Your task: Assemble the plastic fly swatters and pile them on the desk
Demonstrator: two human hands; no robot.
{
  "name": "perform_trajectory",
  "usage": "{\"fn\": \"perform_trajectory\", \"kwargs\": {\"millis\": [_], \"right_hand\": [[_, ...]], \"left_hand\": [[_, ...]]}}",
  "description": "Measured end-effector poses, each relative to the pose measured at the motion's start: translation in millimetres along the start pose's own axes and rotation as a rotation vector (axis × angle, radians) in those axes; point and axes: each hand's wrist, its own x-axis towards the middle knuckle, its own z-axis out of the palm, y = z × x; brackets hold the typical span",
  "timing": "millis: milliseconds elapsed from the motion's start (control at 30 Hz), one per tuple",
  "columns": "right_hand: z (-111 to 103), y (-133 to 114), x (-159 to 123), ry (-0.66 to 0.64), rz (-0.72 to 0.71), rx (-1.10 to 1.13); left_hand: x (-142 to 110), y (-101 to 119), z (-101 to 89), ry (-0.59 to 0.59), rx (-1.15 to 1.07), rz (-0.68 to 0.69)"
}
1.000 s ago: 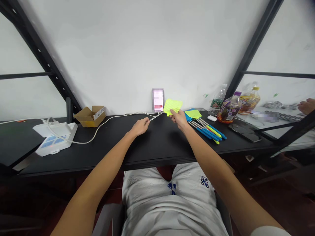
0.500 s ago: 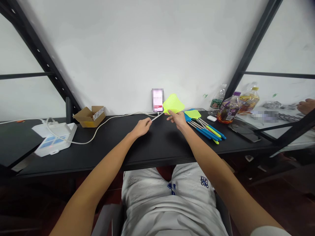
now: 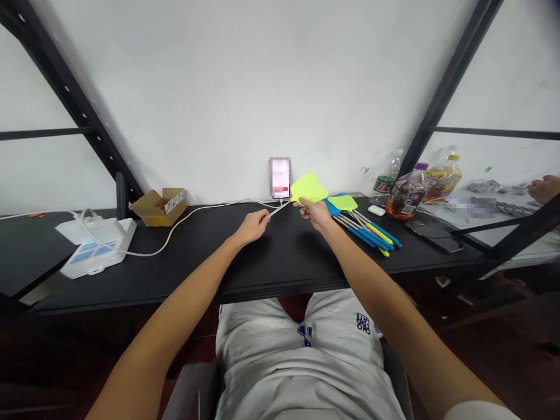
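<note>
Above the black desk I hold a fly swatter (image 3: 308, 186) with a yellow-green mesh head and a thin metal rod. My left hand (image 3: 254, 227) is closed round the rod's lower end; the handle, if any, is hidden in the fist. My right hand (image 3: 315, 213) pinches the base of the mesh head between thumb and fingers. The head tilts up to the right, beside the phone. Just right of my right hand lies a pile of fly swatters (image 3: 361, 224) with blue and yellow-green heads and grips.
A phone (image 3: 280, 177) leans on the wall with a cable plugged in. To the left are an open cardboard box (image 3: 160, 210) and a white power strip (image 3: 98, 248). Drink bottles (image 3: 406, 192), a white case (image 3: 376, 210) and a dark phone (image 3: 434, 236) are at right. Another person's hand (image 3: 545, 189) shows far right.
The mesh head has tipped slightly downward and its outline looks flatter. Both hands keep their grip in almost the same place.
</note>
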Motion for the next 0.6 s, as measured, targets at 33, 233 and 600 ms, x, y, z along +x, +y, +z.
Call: {"fn": "perform_trajectory", "kwargs": {"millis": [33,233,600], "right_hand": [[0.0,0.6,0.0,-0.003,0.009,0.005],[-1.2,2.1,-0.4,-0.041,0.051,0.048],[1.1,5.1,-5.0,-0.115,0.059,0.017]], "left_hand": [[0.0,0.2,-0.2,0.001,0.000,0.002],[-0.8,3.2,-2.9,0.005,0.009,0.008],[2.8,0.4,-4.5,-0.118,-0.177,-0.064]]}}
